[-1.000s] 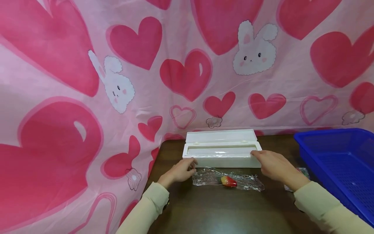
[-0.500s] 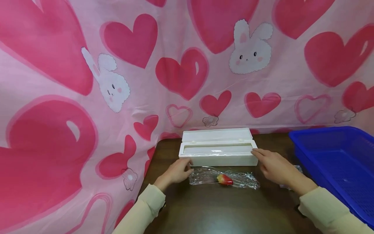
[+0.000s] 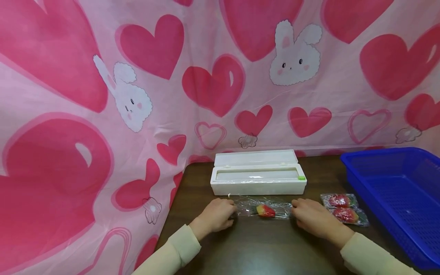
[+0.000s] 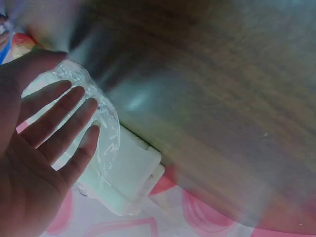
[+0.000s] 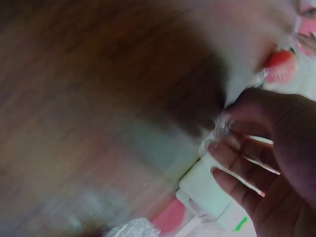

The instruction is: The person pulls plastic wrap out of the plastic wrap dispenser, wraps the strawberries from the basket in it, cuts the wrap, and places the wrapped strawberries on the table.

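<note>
A small red-and-yellow fruit [image 3: 266, 211] lies on a crumpled strip of clear plastic wrap [image 3: 282, 212] in front of the white wrap box. My left hand [image 3: 216, 214] is at the strip's left end. In the left wrist view its fingers [image 4: 63, 121] are straight and spread against the wrap. At the strip's right end is my right hand [image 3: 314, 217]. The right wrist view shows its fingers [image 5: 242, 165] loosely bent, with wrap showing in the gap below the thumb. The undersides of both hands are hidden in the head view.
The white plastic-wrap box [image 3: 258, 187] stands behind with its lid raised and a green slider [image 3: 301, 178] at its right end. Two wrapped red fruits [image 3: 345, 215] lie right of my right hand, beside a blue basket [image 3: 347, 162]. A pink heart-patterned cloth [image 3: 213, 42] hangs behind the dark table.
My right hand has left the box's right end and come down to the wrap strip, uncovering the green slider and the two wrapped fruits. My left hand has shifted nearer and right onto the strip.
</note>
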The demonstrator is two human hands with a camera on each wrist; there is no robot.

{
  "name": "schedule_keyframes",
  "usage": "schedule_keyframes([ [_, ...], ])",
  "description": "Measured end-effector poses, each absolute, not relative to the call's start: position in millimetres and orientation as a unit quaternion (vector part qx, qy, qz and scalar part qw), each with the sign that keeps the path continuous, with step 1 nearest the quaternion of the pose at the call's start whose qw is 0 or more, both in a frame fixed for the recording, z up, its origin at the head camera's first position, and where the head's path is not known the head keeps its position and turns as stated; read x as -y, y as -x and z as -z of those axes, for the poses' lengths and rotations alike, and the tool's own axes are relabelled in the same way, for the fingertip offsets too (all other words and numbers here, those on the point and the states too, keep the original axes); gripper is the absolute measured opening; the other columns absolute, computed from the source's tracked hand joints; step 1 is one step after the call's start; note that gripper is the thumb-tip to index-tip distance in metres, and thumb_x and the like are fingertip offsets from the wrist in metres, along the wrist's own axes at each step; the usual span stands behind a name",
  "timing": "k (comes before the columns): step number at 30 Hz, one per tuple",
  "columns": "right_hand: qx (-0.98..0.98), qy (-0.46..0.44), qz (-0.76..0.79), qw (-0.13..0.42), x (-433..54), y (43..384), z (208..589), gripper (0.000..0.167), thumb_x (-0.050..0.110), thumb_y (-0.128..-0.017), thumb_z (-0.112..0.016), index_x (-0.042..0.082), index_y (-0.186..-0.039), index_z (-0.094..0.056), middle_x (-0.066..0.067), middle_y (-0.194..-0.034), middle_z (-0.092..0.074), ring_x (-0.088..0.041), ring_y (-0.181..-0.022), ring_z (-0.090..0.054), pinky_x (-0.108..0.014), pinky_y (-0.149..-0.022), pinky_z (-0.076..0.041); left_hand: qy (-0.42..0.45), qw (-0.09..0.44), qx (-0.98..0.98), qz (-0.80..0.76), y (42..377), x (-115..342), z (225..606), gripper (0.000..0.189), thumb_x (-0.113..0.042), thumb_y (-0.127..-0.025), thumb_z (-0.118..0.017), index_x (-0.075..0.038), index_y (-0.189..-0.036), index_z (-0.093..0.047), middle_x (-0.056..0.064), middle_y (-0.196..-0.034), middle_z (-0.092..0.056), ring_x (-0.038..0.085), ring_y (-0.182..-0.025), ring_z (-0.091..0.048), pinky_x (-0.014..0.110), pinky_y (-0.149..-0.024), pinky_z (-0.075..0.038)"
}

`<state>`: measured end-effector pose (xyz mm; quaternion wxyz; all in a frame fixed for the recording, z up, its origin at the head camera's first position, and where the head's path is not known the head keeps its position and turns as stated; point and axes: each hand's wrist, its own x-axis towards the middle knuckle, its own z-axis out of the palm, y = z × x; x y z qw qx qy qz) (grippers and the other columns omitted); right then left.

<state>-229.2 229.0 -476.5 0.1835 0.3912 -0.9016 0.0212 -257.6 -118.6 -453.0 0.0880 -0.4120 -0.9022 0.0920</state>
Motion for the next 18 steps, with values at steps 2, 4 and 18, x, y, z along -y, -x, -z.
schedule_keyframes([
  [2,0.898,-0.392,0.008,0.200,-229.3,230.0,479.2,0.025,0.010,-0.071,-0.086,0.017,-0.078,-0.063,0.002,-0.078,-0.054,-0.018,-0.066,-0.053,-0.033,-0.058,-0.044,0.415,0.100,0.899,-0.099,258.0,115.7,454.5,0.008,-0.020,-0.082,-0.080,-0.020,-0.085,-0.072,-0.008,-0.090,-0.069,0.011,-0.078,-0.066,0.031,-0.069,-0.052],
  [4,0.895,-0.391,0.034,0.212,-231.2,230.1,480.9,0.025,0.008,-0.070,-0.086,0.016,-0.079,-0.063,-0.001,-0.079,-0.056,-0.021,-0.068,-0.055,-0.036,-0.060,-0.046,0.416,0.107,0.897,-0.104,258.0,113.7,455.9,0.007,-0.014,-0.083,-0.078,-0.020,-0.085,-0.073,-0.007,-0.089,-0.069,0.012,-0.077,-0.067,0.030,-0.068,-0.053],
  [18,0.909,-0.366,0.032,0.199,-220.1,227.3,474.5,0.025,0.020,-0.075,-0.088,0.013,-0.088,-0.067,-0.002,-0.084,-0.059,-0.024,-0.079,-0.058,-0.042,-0.069,-0.051,0.393,0.104,0.913,-0.014,261.2,121.1,457.5,0.009,-0.011,-0.091,-0.071,-0.017,-0.085,-0.074,-0.004,-0.080,-0.067,0.015,-0.071,-0.066,0.032,-0.062,-0.053],
])
